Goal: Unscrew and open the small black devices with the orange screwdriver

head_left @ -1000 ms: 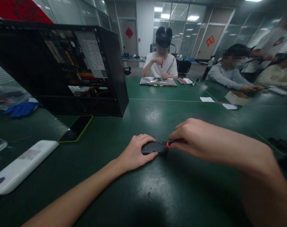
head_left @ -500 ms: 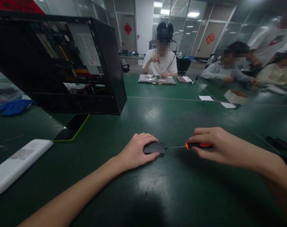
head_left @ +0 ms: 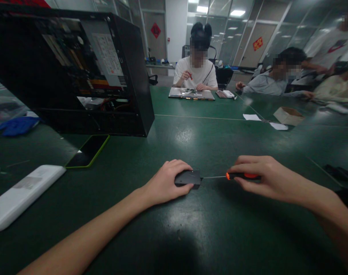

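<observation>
On the green table, my left hand (head_left: 165, 182) grips a small dark rectangular box (head_left: 188, 178), fingers over its far side and thumb along the near side. My right hand (head_left: 261, 172) is closed round the black and orange handle of a screwdriver (head_left: 242, 176). The thin shaft lies almost level and points left, its tip meeting a small dark piece at the box's right end. Whether the tip sits inside that piece I cannot tell.
An opened computer case (head_left: 139, 80) stands at the back left, near a green-edged phone (head_left: 89, 151), a white elongated device (head_left: 27, 194) and a blue glove (head_left: 16, 126). Opposite, a person (head_left: 195, 68) works over a flat panel (head_left: 191, 94). A small carton (head_left: 288, 115) sits at right.
My hands and the box look almost the same; the view has tilted slightly. Across the table, the person's raised hand is lower, and a person at right has moved an arm outward.
</observation>
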### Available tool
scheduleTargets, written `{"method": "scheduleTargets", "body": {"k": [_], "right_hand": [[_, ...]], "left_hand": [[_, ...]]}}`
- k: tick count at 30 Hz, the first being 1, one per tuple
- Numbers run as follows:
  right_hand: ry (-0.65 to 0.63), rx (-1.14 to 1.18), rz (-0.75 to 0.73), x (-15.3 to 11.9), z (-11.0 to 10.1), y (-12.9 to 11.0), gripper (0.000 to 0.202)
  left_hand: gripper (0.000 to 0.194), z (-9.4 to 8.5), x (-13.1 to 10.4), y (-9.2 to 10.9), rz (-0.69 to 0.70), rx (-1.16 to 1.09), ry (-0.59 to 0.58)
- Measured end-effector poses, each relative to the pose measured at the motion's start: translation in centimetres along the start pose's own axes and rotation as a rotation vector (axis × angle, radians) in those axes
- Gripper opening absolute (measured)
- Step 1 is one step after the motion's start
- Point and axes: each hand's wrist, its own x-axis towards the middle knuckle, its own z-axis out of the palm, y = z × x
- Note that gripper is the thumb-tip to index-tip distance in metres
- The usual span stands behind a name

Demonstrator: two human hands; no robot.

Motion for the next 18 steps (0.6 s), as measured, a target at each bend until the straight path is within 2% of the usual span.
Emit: {"method": "scheduleTargets", "body": {"k": [18], "right_hand": [[0.001,0.005,-0.007,-0.04,-0.04,0.08,0.029]], "left_hand": [[0.037,0.15,-0.07,-0.3,0.031,-0.008,0.016]]}}
